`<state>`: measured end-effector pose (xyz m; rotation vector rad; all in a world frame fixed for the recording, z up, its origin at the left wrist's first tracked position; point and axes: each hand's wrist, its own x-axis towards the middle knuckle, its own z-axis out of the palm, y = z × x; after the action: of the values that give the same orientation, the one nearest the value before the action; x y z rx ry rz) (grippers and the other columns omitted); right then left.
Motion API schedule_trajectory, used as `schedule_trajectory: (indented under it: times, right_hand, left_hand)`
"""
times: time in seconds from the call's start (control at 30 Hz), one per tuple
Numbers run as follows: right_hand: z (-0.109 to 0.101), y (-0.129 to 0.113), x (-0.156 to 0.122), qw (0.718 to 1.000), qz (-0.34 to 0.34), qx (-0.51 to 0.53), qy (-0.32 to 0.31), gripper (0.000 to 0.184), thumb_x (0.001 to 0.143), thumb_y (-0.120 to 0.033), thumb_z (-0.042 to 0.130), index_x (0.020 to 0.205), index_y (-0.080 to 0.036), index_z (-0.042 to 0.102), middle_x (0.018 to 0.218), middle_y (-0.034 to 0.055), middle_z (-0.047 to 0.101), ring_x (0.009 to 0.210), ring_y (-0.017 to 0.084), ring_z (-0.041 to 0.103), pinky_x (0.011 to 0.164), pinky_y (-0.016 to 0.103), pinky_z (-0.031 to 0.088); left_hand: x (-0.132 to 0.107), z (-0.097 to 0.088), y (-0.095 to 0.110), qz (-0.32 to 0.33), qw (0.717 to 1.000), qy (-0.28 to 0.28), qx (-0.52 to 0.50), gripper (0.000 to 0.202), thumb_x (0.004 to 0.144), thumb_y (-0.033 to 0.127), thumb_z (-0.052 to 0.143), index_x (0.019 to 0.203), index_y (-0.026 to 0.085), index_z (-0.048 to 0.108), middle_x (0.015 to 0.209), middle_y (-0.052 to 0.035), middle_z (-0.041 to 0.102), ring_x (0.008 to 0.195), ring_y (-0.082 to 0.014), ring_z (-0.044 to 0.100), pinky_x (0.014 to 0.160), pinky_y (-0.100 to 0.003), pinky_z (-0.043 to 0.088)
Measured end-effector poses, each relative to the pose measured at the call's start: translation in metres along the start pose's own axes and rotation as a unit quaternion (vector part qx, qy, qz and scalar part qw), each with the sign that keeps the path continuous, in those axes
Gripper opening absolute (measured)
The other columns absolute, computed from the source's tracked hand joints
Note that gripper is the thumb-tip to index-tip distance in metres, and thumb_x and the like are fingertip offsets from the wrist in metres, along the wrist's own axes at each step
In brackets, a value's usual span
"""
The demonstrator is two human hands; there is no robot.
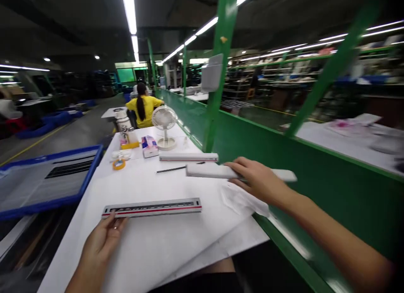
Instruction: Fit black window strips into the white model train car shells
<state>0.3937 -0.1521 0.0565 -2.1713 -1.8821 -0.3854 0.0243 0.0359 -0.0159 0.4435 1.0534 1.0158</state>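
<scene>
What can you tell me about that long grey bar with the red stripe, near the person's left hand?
The long grey bar is straight, narrow and rectangular, with a dark patterned band and a red stripe along its length, and pale edges. It might be plastic or painted metal; I cannot tell which. It lies flat, slightly angled, on a white sheet. The fingertips of the left hand reach its lower left end and seem to touch it.

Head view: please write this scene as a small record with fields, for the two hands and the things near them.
Left hand: touches the end of a grey bar with a red stripe
Right hand: rests on a long white bar
Things nearby: second white bar; thin dark rod; crumpled white sheet
Rest: orange tape roll; tissue box; desk fan; co-worker in a yellow shirt
</scene>
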Motion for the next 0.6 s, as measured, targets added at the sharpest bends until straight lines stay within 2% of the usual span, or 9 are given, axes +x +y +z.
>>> schedule_trajectory:
  times: [0.07,0.13,0.2,0.3,0.43,0.6]
  right_hand:
    - [0.03,-0.031,0.06,0.998,-0.053,0.001,-0.033,0.034,0.086,-0.033,0.055,0.118,-0.022,0.053,0.102,0.0094,0.058,0.087,0.022,0.058,0.075,0.035,0.046]
    - [0.061,-0.05,0.099,0.993,-0.095,0.002,-0.066,0.031,0.086,-0.033,0.056,0.114,-0.019,0.054,0.099,0.0075,0.058,0.083,0.019,0.058,0.073,0.035,0.048]
    - [0.089,-0.058,0.119,0.987,-0.132,0.007,-0.093,0.029,0.089,-0.036,0.052,0.111,-0.017,0.054,0.1,0.0053,0.059,0.081,0.016,0.058,0.072,0.034,0.049]
    - [0.116,-0.055,0.129,0.979,-0.173,0.02,-0.107,0.029,0.089,-0.034,0.052,0.112,-0.017,0.054,0.101,0.0058,0.059,0.084,0.017,0.059,0.073,0.035,0.049]
    - [0.127,-0.041,0.127,0.974,-0.197,0.049,-0.105,0.032,0.087,-0.034,0.05,0.114,-0.019,0.057,0.095,0.011,0.061,0.081,0.025,0.061,0.07,0.038,0.048]
    - [0.118,-0.03,0.133,0.964,-0.21,0.116,-0.113,0.035,0.084,-0.044,0.05,0.112,-0.025,0.061,0.1,0.0089,0.064,0.083,0.025,0.063,0.073,0.037,0.05]
  left_hand:
    - [0.004,-0.001,-0.006,0.001,0.999,0.002,-0.033,0.023,0.084,-0.001,0.045,0.09,0.016,0.059,0.081,-0.002,0.065,0.073,-0.0154,0.065,0.072,-0.035,0.056]
    - [0.003,-0.005,-0.01,0.003,0.998,0.007,-0.059,0.021,0.082,-0.001,0.048,0.086,0.017,0.058,0.079,-0.002,0.066,0.073,-0.0162,0.066,0.073,-0.038,0.056]
    - [0.0,-0.009,-0.012,0.008,0.997,0.016,-0.078,0.019,0.081,-0.001,0.05,0.085,0.017,0.058,0.079,-0.003,0.067,0.074,-0.017,0.067,0.075,-0.039,0.056]
    - [-0.002,-0.011,-0.015,0.018,0.995,0.027,-0.098,0.018,0.082,0.001,0.05,0.088,0.015,0.058,0.081,-0.0054,0.067,0.078,-0.0193,0.068,0.078,-0.043,0.055]
    - [0.0,-0.01,-0.018,0.026,0.994,0.041,-0.101,0.017,0.082,0.003,0.052,0.093,0.014,0.057,0.085,-0.0087,0.068,0.082,-0.021,0.068,0.082,-0.045,0.054]
    - [-0.002,-0.01,-0.019,0.021,0.995,0.051,-0.079,0.012,0.077,0.006,0.06,0.087,0.013,0.058,0.084,-0.0102,0.069,0.08,-0.0231,0.069,0.082,-0.044,0.054]
